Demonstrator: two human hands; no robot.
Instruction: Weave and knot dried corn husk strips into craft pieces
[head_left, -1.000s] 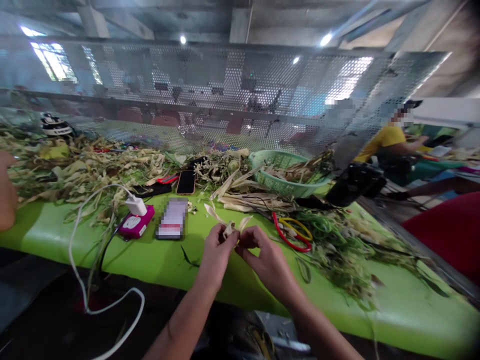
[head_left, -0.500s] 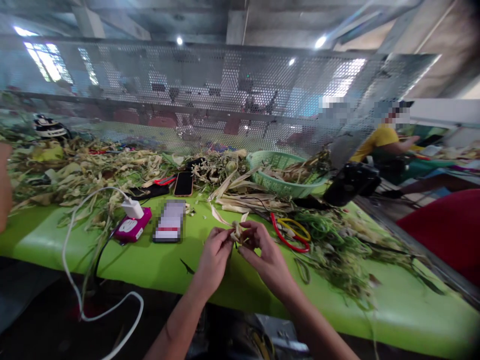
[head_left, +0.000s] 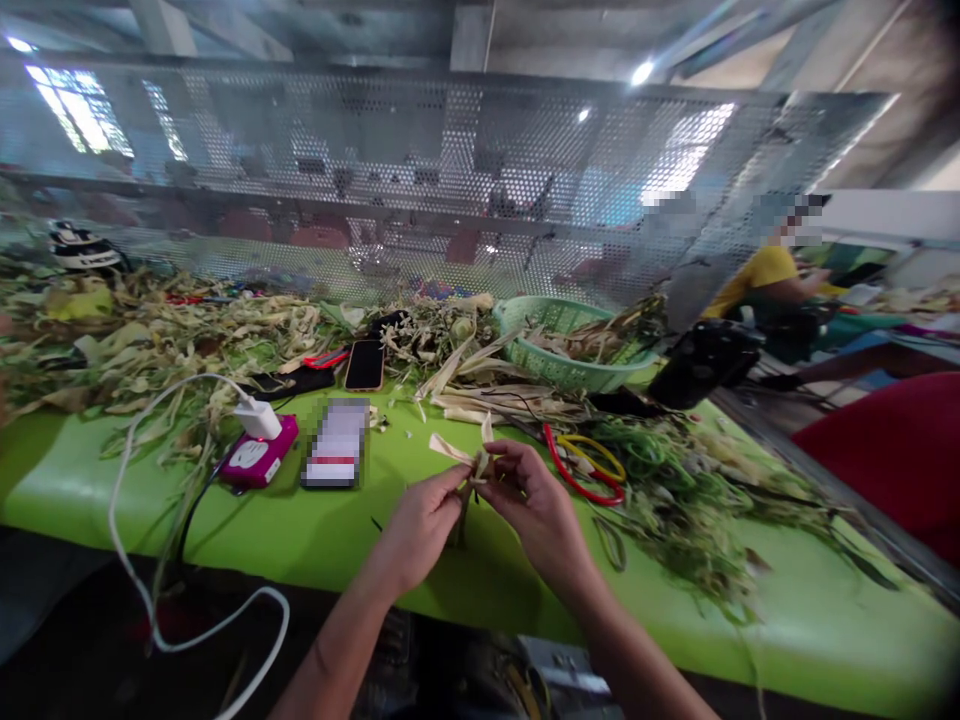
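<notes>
1. Pale dried leaf strips (head_left: 469, 462), low in the middle of the frame, are pinched between both hands just above the green table (head_left: 315, 520).
2. The left hand (head_left: 417, 525) and right hand (head_left: 534, 500) are close together, fingertips clamped on the strips.
3. This looks like folding or knotting; the next move likely needs a firm, even pull.
4. Red and yellow rings (head_left: 585, 462) lie just right of the hands.

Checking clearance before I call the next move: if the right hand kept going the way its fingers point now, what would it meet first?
The right hand points left toward the left hand; both pinch the same dried leaf strip. It would likely meet the left hand's fingers first.
</notes>
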